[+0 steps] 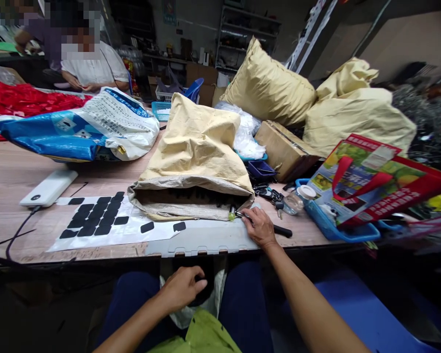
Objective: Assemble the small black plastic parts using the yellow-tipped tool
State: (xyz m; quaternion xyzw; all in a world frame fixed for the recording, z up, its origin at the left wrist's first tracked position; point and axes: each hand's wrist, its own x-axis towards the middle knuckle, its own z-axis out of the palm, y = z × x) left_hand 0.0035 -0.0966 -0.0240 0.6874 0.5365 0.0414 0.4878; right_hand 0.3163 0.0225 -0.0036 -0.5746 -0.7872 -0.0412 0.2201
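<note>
My right hand (259,226) lies at the table's front edge, its fingers closed round the shaft of a small hammer. The hammer has a yellow-green head (232,213) and a black handle (282,231), which sticks out to the right under the hand. Beneath is a thin grey sheet (206,238) with a notched edge. Over my lap hovers my left hand (182,288), fingers curled by a dark opening in a whitish bag (220,279); what they hold, if anything, is hidden. A yellowish sack (198,142) gapes toward me, dark things inside.
Black rounded patches (95,215) lie in rows on a white sheet (132,235). A white power bank (49,188), a blue-white bag (95,127), a jar (296,202) and a blue basket (338,230) with a shopping bag (382,181) surround them. People sit at the back left.
</note>
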